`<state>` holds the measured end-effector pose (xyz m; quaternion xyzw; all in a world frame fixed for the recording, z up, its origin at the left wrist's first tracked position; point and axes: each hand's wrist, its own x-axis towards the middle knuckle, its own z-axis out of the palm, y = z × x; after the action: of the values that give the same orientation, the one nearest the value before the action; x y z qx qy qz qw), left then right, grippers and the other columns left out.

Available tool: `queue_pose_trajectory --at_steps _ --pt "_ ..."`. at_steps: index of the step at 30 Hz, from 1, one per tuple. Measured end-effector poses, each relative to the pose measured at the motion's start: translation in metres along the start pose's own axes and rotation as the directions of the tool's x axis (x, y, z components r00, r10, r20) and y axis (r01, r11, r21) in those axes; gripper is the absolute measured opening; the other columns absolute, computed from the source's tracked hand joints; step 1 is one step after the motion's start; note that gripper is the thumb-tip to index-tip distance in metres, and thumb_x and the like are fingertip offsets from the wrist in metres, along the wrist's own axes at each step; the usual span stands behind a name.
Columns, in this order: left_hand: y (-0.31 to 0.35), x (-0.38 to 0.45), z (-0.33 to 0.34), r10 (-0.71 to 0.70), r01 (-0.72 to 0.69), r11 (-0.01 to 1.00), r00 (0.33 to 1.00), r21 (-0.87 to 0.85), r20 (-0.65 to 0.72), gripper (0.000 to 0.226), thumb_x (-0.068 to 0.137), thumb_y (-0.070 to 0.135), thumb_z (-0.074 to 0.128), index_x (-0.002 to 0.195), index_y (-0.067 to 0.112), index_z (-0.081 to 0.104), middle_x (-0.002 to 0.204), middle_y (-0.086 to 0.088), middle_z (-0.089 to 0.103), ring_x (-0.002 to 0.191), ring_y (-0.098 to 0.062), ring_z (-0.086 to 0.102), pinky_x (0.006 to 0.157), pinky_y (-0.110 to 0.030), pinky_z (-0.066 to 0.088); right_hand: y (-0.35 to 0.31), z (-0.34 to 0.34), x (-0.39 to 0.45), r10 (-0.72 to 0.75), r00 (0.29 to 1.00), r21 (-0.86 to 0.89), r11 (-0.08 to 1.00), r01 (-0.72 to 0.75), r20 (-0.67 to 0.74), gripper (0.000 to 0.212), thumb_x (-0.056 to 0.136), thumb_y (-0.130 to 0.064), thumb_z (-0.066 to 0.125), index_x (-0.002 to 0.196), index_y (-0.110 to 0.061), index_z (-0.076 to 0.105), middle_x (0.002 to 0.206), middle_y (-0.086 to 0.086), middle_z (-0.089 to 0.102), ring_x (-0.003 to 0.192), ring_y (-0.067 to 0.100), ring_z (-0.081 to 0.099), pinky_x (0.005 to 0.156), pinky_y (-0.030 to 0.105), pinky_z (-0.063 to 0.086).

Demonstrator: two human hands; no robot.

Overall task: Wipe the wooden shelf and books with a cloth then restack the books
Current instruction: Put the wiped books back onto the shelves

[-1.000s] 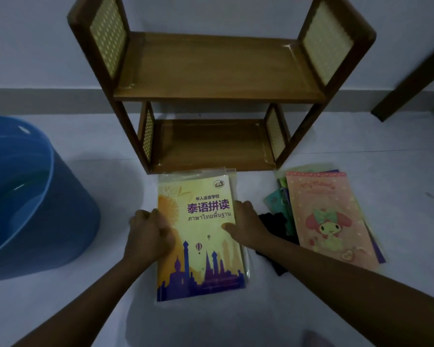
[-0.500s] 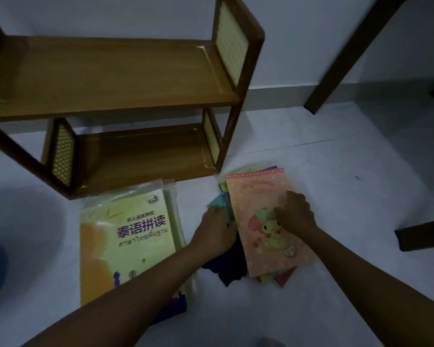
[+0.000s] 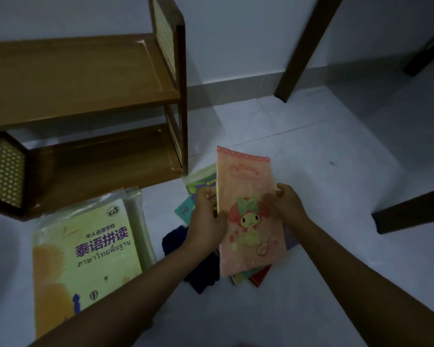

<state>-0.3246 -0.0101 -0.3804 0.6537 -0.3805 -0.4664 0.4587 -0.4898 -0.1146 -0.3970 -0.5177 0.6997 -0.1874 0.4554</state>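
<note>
A pink book (image 3: 248, 196) with a cartoon character on its cover is lifted a little off a small stack of books (image 3: 198, 186) on the floor. My left hand (image 3: 207, 216) grips its left edge and my right hand (image 3: 286, 204) grips its right edge. A dark blue cloth (image 3: 198, 266) lies on the floor under my left forearm. A yellow book (image 3: 85, 251) in a plastic sleeve lies flat to the left. The two-tier wooden shelf (image 3: 85, 78) stands behind it with both tiers bare.
Dark wooden furniture legs (image 3: 303, 46) rise at the back right, and another leg (image 3: 409, 211) reaches in from the right edge. The floor (image 3: 323, 246) is pale tile, meeting a wall with a grey skirting board.
My hands left the yellow book, went right to the stack, and took hold of the pink book, raising it off the pile. The view swung right, so the blue tub is out of sight.
</note>
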Motion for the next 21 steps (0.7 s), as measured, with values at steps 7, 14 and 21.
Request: queue_pose_trajectory --at_steps 7,14,21 --pt "0.004 -0.045 -0.082 0.059 -0.068 0.991 0.994 -0.113 -0.088 0.054 0.095 0.007 0.051 0.126 0.05 0.041 0.106 0.011 0.069 0.091 -0.008 0.07 0.07 -0.03 0.06 -0.032 0.022 -0.055 -0.193 0.945 0.198 0.97 0.143 0.264 0.025 0.094 -0.008 0.05 0.115 -0.015 0.061 0.107 0.009 0.07 0.093 0.023 0.067 0.076 0.038 0.056" --pt "-0.049 -0.099 -0.187 -0.192 0.251 0.966 0.85 0.057 -0.491 0.026 0.095 0.029 0.051 0.12 0.02 0.047 0.094 -0.001 0.069 0.07 -0.019 0.07 0.055 -0.031 0.056 -0.058 0.153 -0.118 -0.416 0.82 -0.161 0.847 0.506 0.393 0.035 0.082 -0.007 0.063 0.116 -0.008 0.055 0.106 0.005 0.059 0.092 0.015 0.057 0.069 0.012 0.039" --pt "-0.107 -0.13 -0.244 -0.119 0.373 0.864 0.804 0.339 -0.582 0.012 0.088 0.027 0.053 0.084 0.016 0.055 0.075 -0.003 0.065 0.064 -0.024 0.066 0.048 -0.036 0.055 -0.054 0.23 -0.15 -0.277 0.774 -0.367 0.757 0.541 0.569 0.042 0.089 -0.023 0.06 0.125 -0.011 0.041 0.121 0.01 0.041 0.105 0.027 0.053 0.08 0.029 0.045"
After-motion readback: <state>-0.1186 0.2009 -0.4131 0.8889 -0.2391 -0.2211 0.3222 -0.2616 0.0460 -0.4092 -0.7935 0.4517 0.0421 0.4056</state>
